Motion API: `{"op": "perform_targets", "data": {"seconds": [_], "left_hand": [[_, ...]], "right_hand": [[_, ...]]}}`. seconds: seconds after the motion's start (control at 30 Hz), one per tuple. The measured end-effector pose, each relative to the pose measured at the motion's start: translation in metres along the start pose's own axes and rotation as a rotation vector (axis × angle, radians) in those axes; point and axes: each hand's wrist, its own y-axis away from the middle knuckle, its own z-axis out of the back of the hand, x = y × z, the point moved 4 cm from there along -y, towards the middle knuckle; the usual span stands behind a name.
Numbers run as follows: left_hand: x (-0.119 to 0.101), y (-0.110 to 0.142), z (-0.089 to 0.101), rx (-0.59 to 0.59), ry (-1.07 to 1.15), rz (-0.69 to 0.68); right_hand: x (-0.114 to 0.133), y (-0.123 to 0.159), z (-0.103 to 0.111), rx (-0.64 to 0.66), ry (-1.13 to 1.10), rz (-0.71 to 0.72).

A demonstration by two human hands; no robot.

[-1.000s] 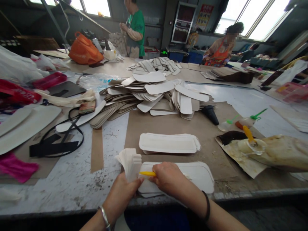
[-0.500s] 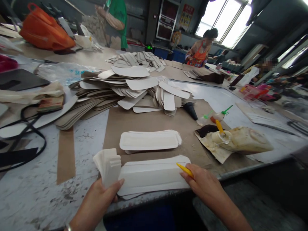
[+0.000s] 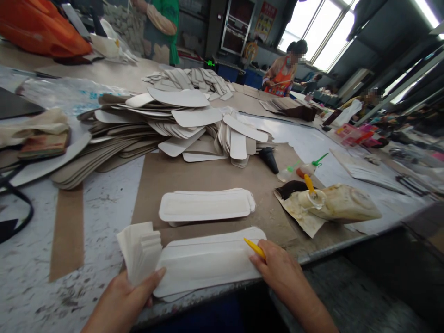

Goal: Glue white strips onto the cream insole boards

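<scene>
head camera | faces forward, down | close above worktable (image 3: 104, 208)

Brown paper (image 3: 277, 222) leaves passage between the front stack (image 3: 208, 262) and the obstructing container (image 3: 350, 203).

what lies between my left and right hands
In the head view, a stack of long white pieces lies between your left hand and your right hand.

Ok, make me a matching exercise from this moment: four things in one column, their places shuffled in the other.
1. pointed yellow tool
2. fanned white strips
3. black cone
4. orange bag

A. held in the left hand
B. at the picture's upper left
C. held in the right hand
D. just beside the green-tipped bottles

Pairs: 1-C, 2-A, 3-D, 4-B
</scene>
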Motion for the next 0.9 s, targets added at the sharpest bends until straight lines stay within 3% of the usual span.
{"op": "perform_targets", "data": {"seconds": [0.17,0.33,0.43,0.67,0.9], "left_hand": [[0.000,-0.001,-0.001,0.018,-0.046,-0.019],[-0.004,0.001,0.000,0.005,-0.012,0.012],[-0.004,0.001,0.001,0.023,0.028,0.034],[-0.012,0.008,0.007,0.109,0.131,0.023],[-0.012,0.013,0.016,0.171,0.255,0.046]], "right_hand": [[-0.004,0.003,-0.003,-0.039,-0.001,-0.052],[-0.021,0.018,0.003,-0.244,-0.064,-0.137],[-0.027,0.024,0.001,-0.291,-0.184,-0.126],[-0.033,0.029,-0.007,-0.269,-0.591,-0.234],[-0.023,0.032,-0.014,-0.159,-0.966,-0.312]]}}
